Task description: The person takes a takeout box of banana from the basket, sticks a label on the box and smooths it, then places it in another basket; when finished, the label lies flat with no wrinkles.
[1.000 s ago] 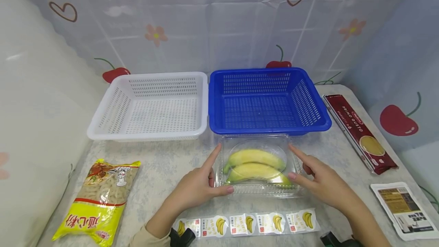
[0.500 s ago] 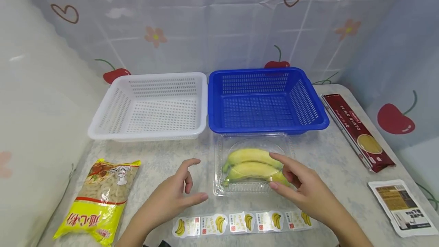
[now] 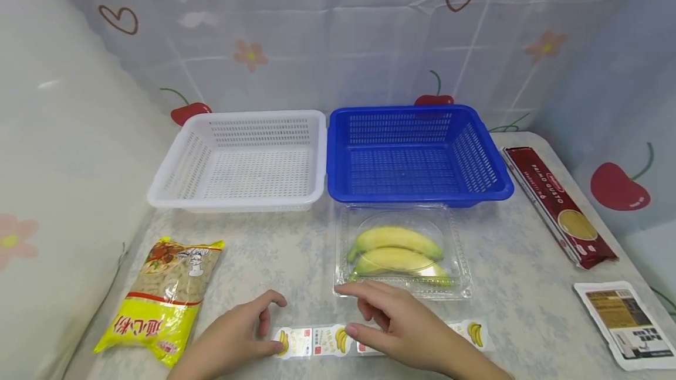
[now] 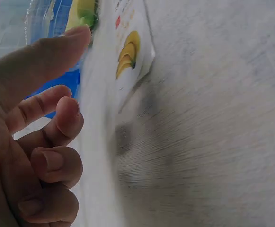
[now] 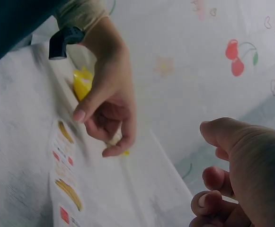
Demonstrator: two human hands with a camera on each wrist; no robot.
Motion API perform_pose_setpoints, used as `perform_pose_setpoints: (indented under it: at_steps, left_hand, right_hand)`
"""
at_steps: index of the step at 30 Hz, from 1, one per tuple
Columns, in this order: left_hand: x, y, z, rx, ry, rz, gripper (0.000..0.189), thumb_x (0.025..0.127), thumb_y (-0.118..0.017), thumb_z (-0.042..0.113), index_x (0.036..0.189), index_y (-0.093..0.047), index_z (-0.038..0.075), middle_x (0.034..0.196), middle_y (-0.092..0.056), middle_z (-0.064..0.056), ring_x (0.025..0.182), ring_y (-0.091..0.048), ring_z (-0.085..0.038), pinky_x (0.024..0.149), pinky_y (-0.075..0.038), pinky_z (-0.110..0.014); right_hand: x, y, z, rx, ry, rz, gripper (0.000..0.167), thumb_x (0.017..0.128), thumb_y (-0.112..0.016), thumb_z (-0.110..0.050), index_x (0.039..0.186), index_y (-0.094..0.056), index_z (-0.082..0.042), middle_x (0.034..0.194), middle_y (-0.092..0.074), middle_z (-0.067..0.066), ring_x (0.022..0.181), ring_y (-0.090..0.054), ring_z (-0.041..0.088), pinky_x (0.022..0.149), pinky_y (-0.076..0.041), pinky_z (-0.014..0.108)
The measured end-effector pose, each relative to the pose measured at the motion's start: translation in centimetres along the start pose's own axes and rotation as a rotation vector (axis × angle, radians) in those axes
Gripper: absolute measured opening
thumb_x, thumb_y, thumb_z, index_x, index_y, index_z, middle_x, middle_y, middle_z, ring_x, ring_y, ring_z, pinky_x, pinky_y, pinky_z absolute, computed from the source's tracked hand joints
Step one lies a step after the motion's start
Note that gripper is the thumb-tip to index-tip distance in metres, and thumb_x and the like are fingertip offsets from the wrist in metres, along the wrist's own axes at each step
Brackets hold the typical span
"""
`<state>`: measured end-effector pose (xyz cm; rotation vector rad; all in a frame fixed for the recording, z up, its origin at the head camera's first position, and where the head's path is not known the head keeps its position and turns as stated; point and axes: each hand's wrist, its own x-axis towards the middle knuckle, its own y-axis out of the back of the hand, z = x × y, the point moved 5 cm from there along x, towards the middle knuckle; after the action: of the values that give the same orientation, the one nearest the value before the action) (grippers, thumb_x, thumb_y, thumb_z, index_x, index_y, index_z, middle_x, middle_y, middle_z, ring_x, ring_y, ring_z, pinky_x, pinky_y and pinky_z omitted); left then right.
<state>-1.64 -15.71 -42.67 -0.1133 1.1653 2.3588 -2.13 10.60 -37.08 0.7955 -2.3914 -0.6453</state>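
In the head view, a strip of banana stickers point(image 3: 329, 341) lies along the front of the table. My left hand point(image 3: 237, 330) hovers at its left end, thumb tip overlapping the first sticker and fingers loosely bent around nothing. Over the middle of the strip is my right hand point(image 3: 398, 324), also holding nothing and hiding several stickers. Its index fingertip overlaps the front edge of a clear plastic box point(image 3: 460, 263). Inside the closed box lie bananas point(image 3: 396, 242). The left wrist view shows the strip's end sticker point(image 4: 129, 54) beyond the thumb.
Behind the box stand a white basket point(image 3: 237, 201) and a blue basket point(image 3: 422, 197), side by side. A yellow bag of macaroni point(image 3: 161, 304) lies at the left. On the right are a red spaghetti pack point(image 3: 560, 207) and a white pouch point(image 3: 625, 324).
Both hands have left the sides of the banana box and come down toward the sticker strip; the right hand has also swung left. The box stays in place.
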Motion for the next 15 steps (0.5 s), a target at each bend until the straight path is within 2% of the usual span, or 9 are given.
perform_pose_setpoints:
  at_steps: [3,9,15]
  left_hand:
    - [-0.1,-0.6,-0.3,0.04,0.028,0.0,0.055,0.072,-0.086,0.037,0.117,-0.056,0.029,0.073,-0.051,0.014,0.056,-0.041,0.001,0.052,-0.037,-0.021]
    - [-0.3,-1.2,-0.6,0.062,0.04,-0.014,0.052,0.07,-0.088,0.035,0.109,-0.055,0.028,0.072,-0.049,0.013,0.055,-0.04,0.0,0.051,-0.035,-0.022]
    - [-0.2,-1.2,-0.8,0.07,0.05,-0.016,0.045,0.073,-0.086,0.038,0.105,-0.056,0.028,0.07,-0.047,0.012,0.054,-0.038,0.0,0.05,-0.033,-0.022]
  right_hand:
    - [0.5,-2.0,-0.3,0.003,0.033,-0.071,0.044,0.098,-0.063,-0.028,0.14,-0.052,-0.023,0.081,-0.05,-0.008,0.065,-0.034,-0.01,0.056,-0.037,0.006]
    - [1.2,-5.2,-0.2,0.051,-0.011,-0.214,0.042,0.101,-0.057,-0.034,0.141,-0.052,-0.023,0.084,-0.054,-0.004,0.068,-0.04,-0.006,0.06,-0.04,0.006]
    - [1.5,-7.3,0.8,0.053,-0.048,-0.241,0.042,0.102,-0.056,-0.035,0.141,-0.052,-0.02,0.089,-0.057,-0.005,0.068,-0.04,-0.007,0.06,-0.04,0.006]
